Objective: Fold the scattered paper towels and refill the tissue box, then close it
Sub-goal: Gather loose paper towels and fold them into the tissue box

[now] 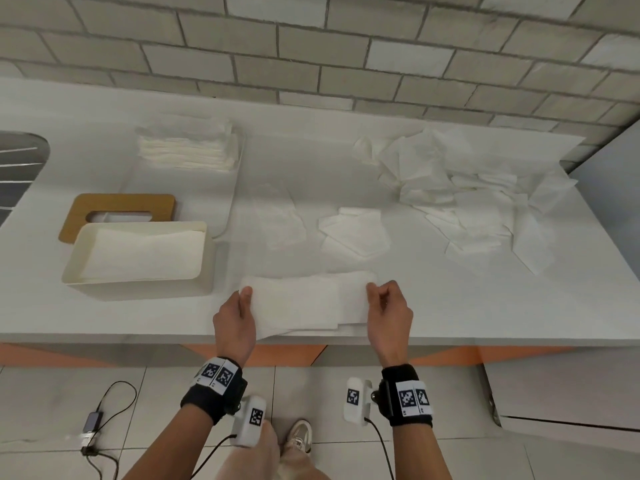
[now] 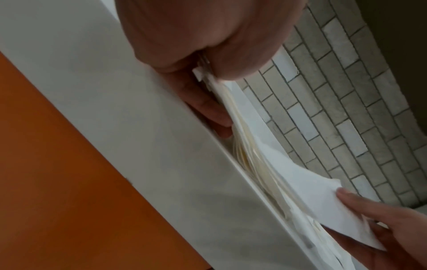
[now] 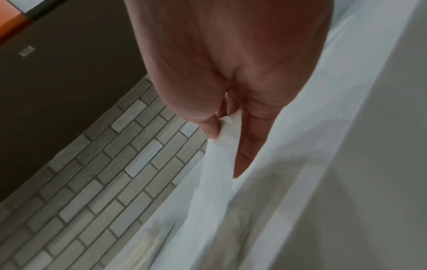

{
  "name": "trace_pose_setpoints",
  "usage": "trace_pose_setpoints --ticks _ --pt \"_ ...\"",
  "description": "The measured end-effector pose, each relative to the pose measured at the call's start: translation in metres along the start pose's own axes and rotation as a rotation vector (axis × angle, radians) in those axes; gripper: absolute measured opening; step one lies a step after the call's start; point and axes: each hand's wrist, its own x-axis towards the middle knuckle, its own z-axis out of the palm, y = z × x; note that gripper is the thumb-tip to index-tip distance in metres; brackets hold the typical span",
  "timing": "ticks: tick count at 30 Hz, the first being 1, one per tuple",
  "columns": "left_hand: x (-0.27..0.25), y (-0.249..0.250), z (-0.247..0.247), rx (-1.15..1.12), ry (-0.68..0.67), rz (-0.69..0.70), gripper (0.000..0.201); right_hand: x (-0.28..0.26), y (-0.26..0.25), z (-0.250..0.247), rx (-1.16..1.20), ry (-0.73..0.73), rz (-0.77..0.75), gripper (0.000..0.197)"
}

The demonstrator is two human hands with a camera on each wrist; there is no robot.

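A: Paper, thin and limp — how do you fold a towel like this cleanly?

B: Keep both ends taut and level, line the edges up before pressing, and I'd crease it flat on the counter rather than in the air.

A: And the fingers?

B: The left hand pinches the towel's end nearest the tissue box, thumb on top and fingers beneath. The right hand pinches the end farthest from the box, thumb and forefinger pressed together on the edge, other fingers curled.

A: Where's the folded towel itself?

B: Stretched between the hands, just beside the box at the counter's front edge, seemingly atop other folded sheets.

A: And beyond?

B: The box sits open, already partly filled; its wooden lid lies just behind it, touching it. A neat stack sits further behind. The scattered towels lie well apart from the box, on the far side of the hands.
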Motion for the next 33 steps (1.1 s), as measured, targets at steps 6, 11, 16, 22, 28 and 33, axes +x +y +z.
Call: trace_pose_setpoints --ticks 6,11,16,22,28,33 --pt "-0.005 0.006 -0.021 0.009 -0.23 0.036 0.028 -0.005 -0.083 -0.04 -0.023 -0.103 -0.204 0.037" --pt "-0.01 0.021 -0.08 0.033 -0.106 0.11 0.022 -0.013 -0.182 0.001 -0.082 -0.455 -0.473 0.038" --pt "-0.016 0.022 -0.159 -0.223 -0.03 0.071 0.016 -0.041 -0.271 0.085 0.312 -0.705 -0.4 0.029" --pt "-0.008 0.018 -0.255 -0.47 0.087 0.023 0.021 -0.058 -0.303 0.136 0.802 -0.589 -0.178 0.027" --pt "0.033 0.014 -0.336 -0.554 0.19 0.04 0.029 -0.066 -0.248 0.21 0.314 -0.511 -0.11 0.021" --pt "0.06 0.022 -0.363 -0.499 0.159 0.103 0.043 -0.068 -0.217 0.259 -0.099 -0.537 -0.137 0.023"
